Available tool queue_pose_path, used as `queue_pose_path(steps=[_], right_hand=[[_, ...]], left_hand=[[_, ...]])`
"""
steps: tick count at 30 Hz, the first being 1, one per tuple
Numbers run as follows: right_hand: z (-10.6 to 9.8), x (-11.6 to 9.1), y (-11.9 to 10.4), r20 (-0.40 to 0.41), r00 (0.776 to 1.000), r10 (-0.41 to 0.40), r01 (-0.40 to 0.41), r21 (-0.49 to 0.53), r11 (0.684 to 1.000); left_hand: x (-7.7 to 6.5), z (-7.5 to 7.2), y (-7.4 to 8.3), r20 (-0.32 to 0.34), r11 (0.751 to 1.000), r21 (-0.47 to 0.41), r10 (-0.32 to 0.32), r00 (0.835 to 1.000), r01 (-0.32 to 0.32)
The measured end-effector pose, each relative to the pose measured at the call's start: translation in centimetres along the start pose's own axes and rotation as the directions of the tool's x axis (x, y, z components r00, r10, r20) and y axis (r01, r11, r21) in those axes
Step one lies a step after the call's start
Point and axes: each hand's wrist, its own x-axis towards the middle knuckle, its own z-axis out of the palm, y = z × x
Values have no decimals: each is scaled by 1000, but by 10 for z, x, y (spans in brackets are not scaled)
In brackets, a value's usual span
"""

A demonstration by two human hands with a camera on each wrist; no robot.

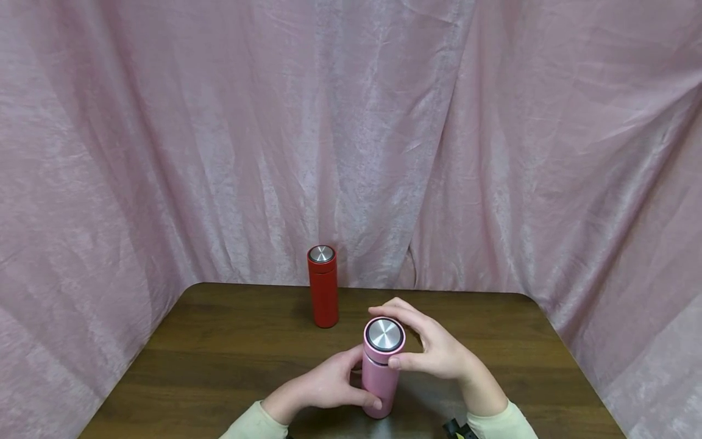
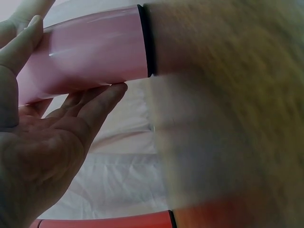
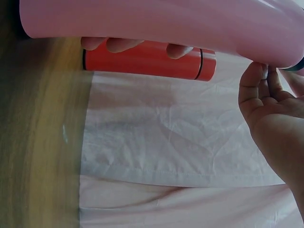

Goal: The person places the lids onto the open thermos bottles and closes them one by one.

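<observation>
A pink thermos [image 1: 378,384] with a brushed silver disc on its lid [image 1: 384,335] stands upright near the front of the table. Low on its body, my left hand [image 1: 334,381] grips it, thumb across the near side and fingers behind. From the right, my right hand [image 1: 433,344] holds the top around the lid and neck, thumb in front and fingers at the far side. The right wrist view shows the left fingertips under the pink body and the right hand [image 3: 275,104] with bent fingers near the lid end.
Farther back on the brown wooden table [image 1: 219,341] stands a red thermos [image 1: 325,296] with a similar silver-topped lid. Pink velvety curtains [image 1: 263,152] hang behind the table and along both sides. A small black object [image 1: 457,429] shows by the right sleeve.
</observation>
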Motion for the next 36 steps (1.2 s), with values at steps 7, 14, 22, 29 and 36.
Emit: queue_pose_path(steps=[7, 14, 22, 29, 36], right_hand=[[0, -2, 1, -3, 1000, -17, 17, 14, 1000], [1, -3, 1, -6, 1000, -7, 7, 19, 1000], [0, -2, 4, -13, 1000, -11, 11, 32, 999], [0, -2, 3, -34, 999, -5, 5, 2, 1000], [0, -2, 1, -63, 998, 18, -20, -36, 999]], left_hand=[[-1, 0, 0, 4, 1000, 2, 3, 1000, -3], [0, 2, -2, 14, 1000, -21, 5, 1000, -4], [1, -1, 0, 13, 1000, -1, 6, 1000, -6], [0, -1, -1, 6, 1000, 1, 4, 1000, -4], [-1, -1, -1, 9, 1000, -15, -1, 1000, 1]])
